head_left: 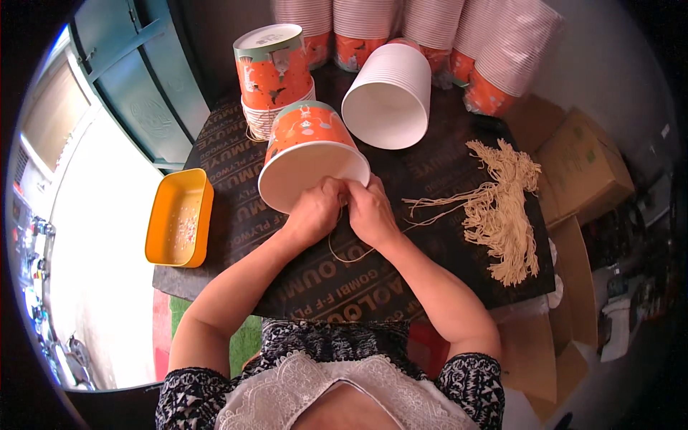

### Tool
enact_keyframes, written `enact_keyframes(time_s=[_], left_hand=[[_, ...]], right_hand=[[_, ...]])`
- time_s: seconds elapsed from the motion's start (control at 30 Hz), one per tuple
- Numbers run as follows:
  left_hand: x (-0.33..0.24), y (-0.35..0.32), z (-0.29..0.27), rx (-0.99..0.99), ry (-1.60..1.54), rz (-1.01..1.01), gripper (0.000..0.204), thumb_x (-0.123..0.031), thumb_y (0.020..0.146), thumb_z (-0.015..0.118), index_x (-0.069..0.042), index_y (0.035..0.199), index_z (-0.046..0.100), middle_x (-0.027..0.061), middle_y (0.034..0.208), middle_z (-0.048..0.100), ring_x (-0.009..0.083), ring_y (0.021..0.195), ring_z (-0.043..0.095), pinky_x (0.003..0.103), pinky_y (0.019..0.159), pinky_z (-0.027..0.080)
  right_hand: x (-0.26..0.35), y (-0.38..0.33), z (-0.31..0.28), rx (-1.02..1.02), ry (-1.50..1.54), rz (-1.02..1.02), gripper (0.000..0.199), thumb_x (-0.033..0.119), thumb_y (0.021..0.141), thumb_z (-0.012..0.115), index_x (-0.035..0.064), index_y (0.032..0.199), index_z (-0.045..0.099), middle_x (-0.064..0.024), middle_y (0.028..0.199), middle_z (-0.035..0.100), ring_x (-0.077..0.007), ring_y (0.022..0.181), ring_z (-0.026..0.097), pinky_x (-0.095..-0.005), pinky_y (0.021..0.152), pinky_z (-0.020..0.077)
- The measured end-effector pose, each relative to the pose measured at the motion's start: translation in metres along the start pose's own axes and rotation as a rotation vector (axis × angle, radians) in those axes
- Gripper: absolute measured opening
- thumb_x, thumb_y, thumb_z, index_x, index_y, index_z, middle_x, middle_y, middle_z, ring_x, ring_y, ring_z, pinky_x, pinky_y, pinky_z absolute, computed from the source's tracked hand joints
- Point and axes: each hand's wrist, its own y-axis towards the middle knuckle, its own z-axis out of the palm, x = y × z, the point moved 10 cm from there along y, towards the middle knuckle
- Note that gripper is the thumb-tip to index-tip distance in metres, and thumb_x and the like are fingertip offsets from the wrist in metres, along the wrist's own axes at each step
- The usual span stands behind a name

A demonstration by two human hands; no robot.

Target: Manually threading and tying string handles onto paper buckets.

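An orange and green paper bucket (pixel 308 129) is tilted on its side, its white open mouth turned towards me. At the right part of its rim both my hands meet, fingers closed. My left hand (pixel 313 213) pinches a thin cream string (pixel 342 259) inside the mouth; the exact grip is hidden behind the fingers. With the thumb inside and fingers outside, my right hand (pixel 370 211) grips the bucket's wall. Below the hands the string loops down and trails right under my right forearm.
Upside-down buckets (pixel 271 64) stand stacked behind, with strings at their side. A white nested stack (pixel 390 97) lies beside them; wrapped stacks (pixel 365 21) line the back. Cream strings (pixel 502 215) are heaped right. A yellow tray (pixel 163 228) with small bits sits left. Cardboard boxes (pixel 584 168) are beyond the table.
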Motion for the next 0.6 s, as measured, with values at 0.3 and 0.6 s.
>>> enact_keyframes(time_s=[0.3, 0.6], left_hand=[[-0.001, -0.004, 0.001, 0.018, 0.009, 0.009, 0.014, -0.003, 0.083, 0.056, 0.003, 0.095, 0.051, 0.0250, 0.087, 0.060, 0.0417, 0.077, 0.061, 0.048, 0.066, 0.050], [0.006, -0.003, -0.005, -0.024, -0.085, -0.087, 0.010, -0.004, 0.083, 0.058, 0.001, 0.091, 0.057, 0.0230, 0.085, 0.064, 0.0403, 0.080, 0.064, 0.046, 0.069, 0.052]], right_hand=[[-0.025, 0.002, 0.023, 0.134, 0.227, 0.027, 0.013, -0.004, 0.080, 0.053, -0.0027, 0.089, 0.063, -0.0238, 0.089, 0.064, -0.0398, 0.087, 0.061, -0.0439, 0.076, 0.0494], [-0.022, 0.000, 0.019, 0.183, 0.146, 0.106, 0.013, -0.002, 0.081, 0.057, -0.0027, 0.093, 0.062, -0.0233, 0.091, 0.065, -0.0383, 0.089, 0.063, -0.0429, 0.077, 0.0503]])
